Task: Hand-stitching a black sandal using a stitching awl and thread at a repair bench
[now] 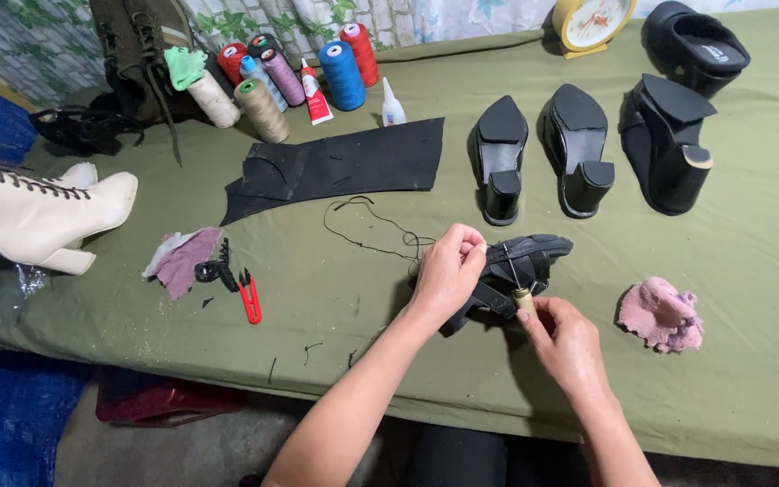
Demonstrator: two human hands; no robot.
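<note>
Head view: stitching a black strappy shoe (520,271) by hand.
Left hand (446,273) fingers pinch the black thread (367,225); right hand (567,343) grips a wooden-handled awl (524,298); a slip could jab a finger or tangle the slack.

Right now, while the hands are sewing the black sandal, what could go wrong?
1. The right hand holds a wooden-handled awl very close to the left hand on the black sandal; a slip could prick the fingers.
2. The loose black thread trails across the green cloth and may tangle or snag.
3. The red snips lie near the table edge and could be knocked off.
</note>
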